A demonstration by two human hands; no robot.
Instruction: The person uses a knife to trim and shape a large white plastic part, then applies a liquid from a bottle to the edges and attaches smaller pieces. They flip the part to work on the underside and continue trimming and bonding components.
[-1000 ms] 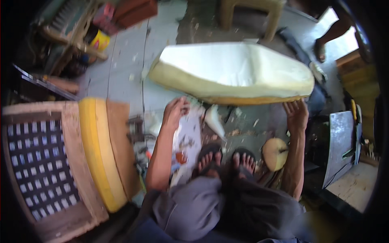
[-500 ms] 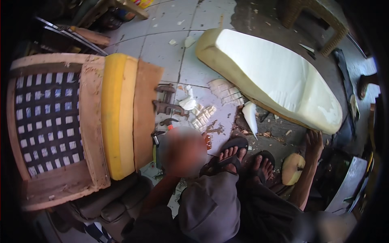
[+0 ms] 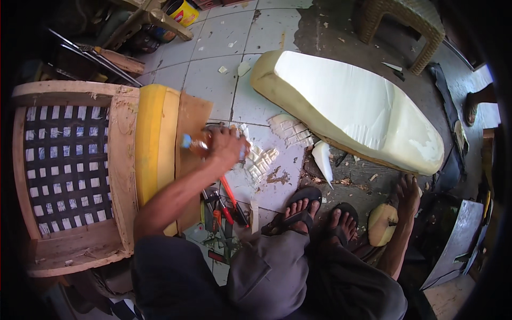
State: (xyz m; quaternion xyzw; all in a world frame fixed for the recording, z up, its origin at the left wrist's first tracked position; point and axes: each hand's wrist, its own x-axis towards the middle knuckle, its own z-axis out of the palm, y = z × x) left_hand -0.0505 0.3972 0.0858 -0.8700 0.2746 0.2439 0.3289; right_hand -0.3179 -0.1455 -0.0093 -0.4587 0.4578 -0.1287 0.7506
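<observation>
My left hand (image 3: 228,146) is wrapped round a clear bottle (image 3: 199,144) of reddish-brown liquid with a blue cap. The bottle lies sideways in the grip, its cap pointing left beside a brown board (image 3: 192,114). Across the floor stretches a long, motorcycle-seat-shaped foam pad (image 3: 341,96), white on top and yellowish at the sides. My right hand (image 3: 408,193) is at its near right end, fingers extended toward the lower edge; whether they press on it I cannot tell. White scored scraps (image 3: 261,160) lie close to my left hand.
A wooden frame with woven black straps (image 3: 69,165) and yellow foam (image 3: 154,160) stands at left. Hand tools (image 3: 226,205) lie before my knees. A pointed white offcut (image 3: 322,160) and a round foam piece (image 3: 382,224) are near my feet. A woven stool (image 3: 405,21) stands far right.
My left hand has moved forward and left from beside my knee, with the bottle now plainly visible in it, uncovering the tools. My right hand stays by the pad's end.
</observation>
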